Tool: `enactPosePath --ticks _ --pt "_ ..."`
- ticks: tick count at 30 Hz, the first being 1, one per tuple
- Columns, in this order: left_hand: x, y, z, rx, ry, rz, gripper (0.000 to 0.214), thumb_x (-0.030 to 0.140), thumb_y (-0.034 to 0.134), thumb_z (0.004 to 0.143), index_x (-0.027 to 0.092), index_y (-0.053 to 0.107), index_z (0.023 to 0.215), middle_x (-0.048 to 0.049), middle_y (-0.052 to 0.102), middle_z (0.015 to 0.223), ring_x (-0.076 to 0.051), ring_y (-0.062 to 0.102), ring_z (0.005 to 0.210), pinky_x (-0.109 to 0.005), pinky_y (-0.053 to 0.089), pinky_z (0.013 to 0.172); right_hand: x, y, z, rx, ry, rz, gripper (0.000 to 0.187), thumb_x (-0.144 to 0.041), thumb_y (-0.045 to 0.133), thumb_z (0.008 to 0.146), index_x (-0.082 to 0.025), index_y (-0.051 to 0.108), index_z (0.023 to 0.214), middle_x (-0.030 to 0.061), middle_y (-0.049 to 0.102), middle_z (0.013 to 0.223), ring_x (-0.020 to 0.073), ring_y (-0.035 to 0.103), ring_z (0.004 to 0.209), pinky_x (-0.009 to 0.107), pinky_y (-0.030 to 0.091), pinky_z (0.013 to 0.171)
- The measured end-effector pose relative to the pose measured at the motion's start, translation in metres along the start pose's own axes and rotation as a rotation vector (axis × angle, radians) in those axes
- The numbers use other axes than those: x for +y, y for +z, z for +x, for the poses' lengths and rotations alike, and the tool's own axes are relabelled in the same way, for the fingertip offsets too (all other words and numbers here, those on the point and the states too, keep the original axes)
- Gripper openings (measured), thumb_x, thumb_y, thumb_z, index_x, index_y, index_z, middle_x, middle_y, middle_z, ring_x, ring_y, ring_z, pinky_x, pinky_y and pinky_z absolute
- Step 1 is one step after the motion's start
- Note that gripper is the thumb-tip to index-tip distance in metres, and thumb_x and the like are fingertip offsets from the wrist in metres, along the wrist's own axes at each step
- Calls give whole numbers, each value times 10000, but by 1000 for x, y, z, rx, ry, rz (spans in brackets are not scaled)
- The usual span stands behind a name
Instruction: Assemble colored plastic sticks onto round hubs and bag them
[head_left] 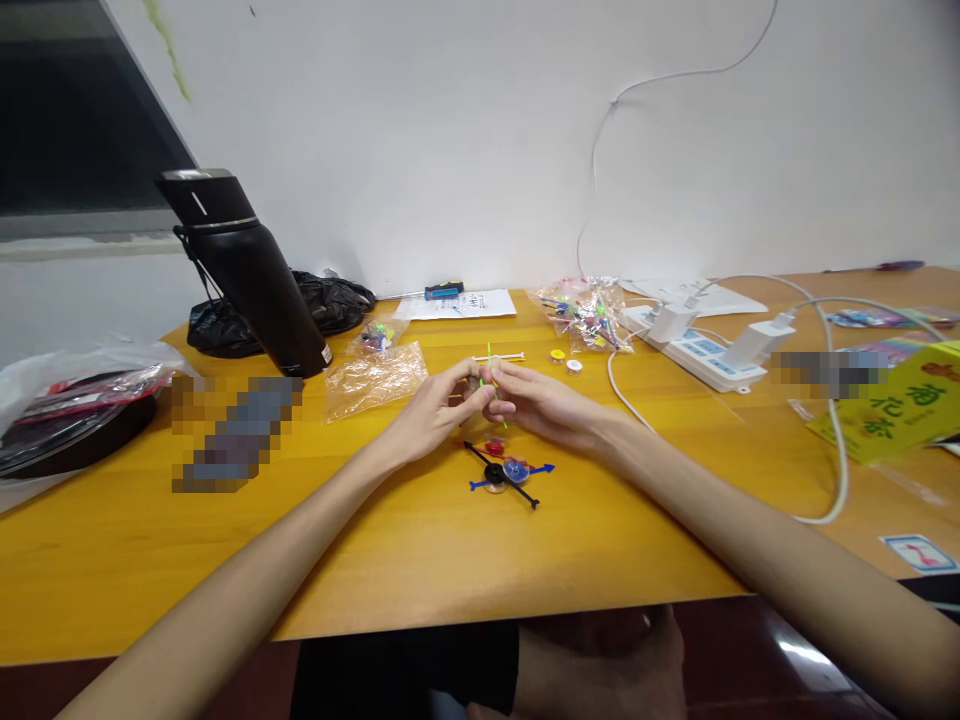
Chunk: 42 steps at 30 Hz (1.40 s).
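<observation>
The left hand (pixel 437 408) and right hand (pixel 534 398) pinch a thin green stick (pixel 489 352) (nearly standing up) above the yellow table (pixel 360 570), past the black arrow (pixel 494 473) and blue arrow (pixel 543 470).

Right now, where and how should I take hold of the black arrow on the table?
Probably pinch the black arrow by its near-right end, coming from the near right. That thin end sticks out past the blue disc; the middle is crowded by that disc, and the other end lies by the red piece. I can't tell whether it's joined to anything.
</observation>
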<state>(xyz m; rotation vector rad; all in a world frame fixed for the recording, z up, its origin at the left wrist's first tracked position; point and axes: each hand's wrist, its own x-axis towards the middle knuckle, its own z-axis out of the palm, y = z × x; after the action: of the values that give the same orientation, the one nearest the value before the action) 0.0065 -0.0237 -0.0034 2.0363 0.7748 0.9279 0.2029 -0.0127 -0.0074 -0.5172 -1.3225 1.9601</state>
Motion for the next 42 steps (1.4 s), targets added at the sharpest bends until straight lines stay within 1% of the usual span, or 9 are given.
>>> enactPosePath --ticks 9,14,21,24,27,30,33,37,42 --pt "-1 -2 0 -32 19 86 249 421 408 1040 208 483 935 10 521 776 -133 472 682 -273 375 654 0 2 -1 -40 -1 -9 147 -321 636 966 -191 588 916 -3 482 863 114 413 702 252 410 691" --pt "-1 -4 -1 -45 41 71 310 479 349 1043 216 464 927 -10 537 850 -157 493 760 -294 403 714 0 7 -2 -68 3 62 114 -287 646 962 -190 590 944 -12 462 871 101 418 709 240 411 693" --pt "-7 -3 1 -19 -2 -101 371 548 344 1015 219 455 884 -6 484 824 -157 447 712 -308 407 687 3 10 -1 -44 -6 78 128 -314 659 950 -207 590 955 -12 447 833 112 401 694 255 403 684" --pt "-9 -7 3 18 -42 -315 353 514 377 1009 214 434 830 26 376 755 -122 349 603 -281 361 594 -11 6 -4 29 -105 -43 182 -348 651 945 -222 570 842 -18 395 739 137 386 676 289 414 724" --pt "-9 -9 5 89 -61 -423 319 484 442 998 213 425 831 49 307 725 -105 319 578 -258 350 568 -28 -1 -6 165 -230 -264 185 -436 632 936 -258 598 896 -4 434 729 175 455 731 338 434 782" --pt "-7 -7 7 109 -97 -441 299 473 465 994 210 426 856 33 411 744 -109 412 615 -256 389 598 -36 -7 -6 264 -313 -490 237 -478 624 927 -264 615 1029 13 549 802 192 539 841 357 445 854" --pt "-7 -4 8 102 -169 -437 207 400 506 976 203 464 928 5 498 828 -108 461 653 -247 392 608 -31 -13 -3 334 -342 -647 241 -454 619 936 -235 587 1031 20 647 836 185 607 868 369 453 899" --pt "-12 -1 6 113 -228 -391 112 322 514 962 216 489 987 30 440 787 -104 398 621 -233 356 584 -19 -17 -2 291 -353 -830 199 -402 608 947 -206 599 984 47 715 861 191 673 864 375 479 886" --pt "-9 -4 2 55 -158 -106 252 452 477 998 213 531 937 36 417 725 -121 391 619 -252 329 586 -17 -12 -5 222 -368 -995 147 -336 590 958 -210 643 1010 53 742 937 195 697 915 368 500 891"
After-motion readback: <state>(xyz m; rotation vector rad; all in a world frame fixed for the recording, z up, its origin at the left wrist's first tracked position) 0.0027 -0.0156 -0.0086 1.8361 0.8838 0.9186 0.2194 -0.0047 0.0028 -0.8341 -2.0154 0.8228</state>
